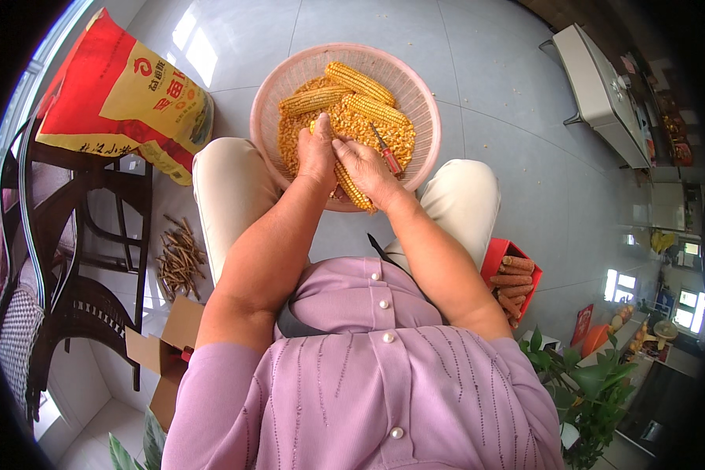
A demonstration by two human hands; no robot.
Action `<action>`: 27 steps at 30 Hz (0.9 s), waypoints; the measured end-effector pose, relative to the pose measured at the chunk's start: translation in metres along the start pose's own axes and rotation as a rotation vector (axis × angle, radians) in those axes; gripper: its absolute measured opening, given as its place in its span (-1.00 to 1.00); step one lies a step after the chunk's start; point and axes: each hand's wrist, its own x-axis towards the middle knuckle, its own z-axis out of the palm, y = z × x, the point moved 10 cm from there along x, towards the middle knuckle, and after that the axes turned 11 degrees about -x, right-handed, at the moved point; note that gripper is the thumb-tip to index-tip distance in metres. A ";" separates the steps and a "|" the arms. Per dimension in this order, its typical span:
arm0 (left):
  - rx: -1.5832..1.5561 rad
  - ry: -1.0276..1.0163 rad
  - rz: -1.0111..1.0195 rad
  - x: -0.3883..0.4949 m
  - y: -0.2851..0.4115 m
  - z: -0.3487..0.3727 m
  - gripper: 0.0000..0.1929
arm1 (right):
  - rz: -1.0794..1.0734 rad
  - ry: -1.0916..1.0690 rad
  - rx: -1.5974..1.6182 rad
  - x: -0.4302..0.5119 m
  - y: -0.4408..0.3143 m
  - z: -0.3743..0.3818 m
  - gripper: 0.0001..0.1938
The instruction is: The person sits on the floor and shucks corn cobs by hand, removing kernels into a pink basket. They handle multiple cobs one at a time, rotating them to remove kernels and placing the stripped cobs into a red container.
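Note:
Between my knees stands a round pink plastic basket (429,100) with loose corn kernels (352,124) in it. Both hands are over its near side on one yellow ear of corn (353,187), which slants down to the right. My left hand (317,150) wraps its upper part with the thumb pointing up. My right hand (364,166) grips it from the right, its fingers touching my left hand. Farther back, ears of corn lie on the kernels, one at the left (314,100), one at the top (361,82) and one at the right (376,110). A screwdriver with a red handle (390,160) rests on the kernels.
A red and yellow printed sack (129,100) stands at the left beside a dark wooden chair (117,182). Thin brown sticks (179,255) lie on the floor near an open cardboard box (170,346). A red box (531,282) at the right holds bare corncobs (514,279). Scattered kernels dot the tiles.

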 end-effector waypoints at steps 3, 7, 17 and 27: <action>0.026 0.018 0.042 -0.001 0.003 0.001 -0.59 | -0.005 0.058 -0.153 -0.002 -0.003 -0.008 -0.49; 0.018 0.027 0.064 -0.004 0.004 0.004 -0.57 | -0.006 0.114 -0.229 0.003 0.004 -0.015 -0.49; 0.057 0.033 0.058 -0.003 0.006 0.000 -0.55 | 0.108 0.070 0.187 0.004 0.020 -0.002 -0.51; 0.031 -0.068 0.069 -0.003 0.001 0.011 -0.53 | 0.172 0.072 -0.116 0.010 0.029 -0.013 -0.51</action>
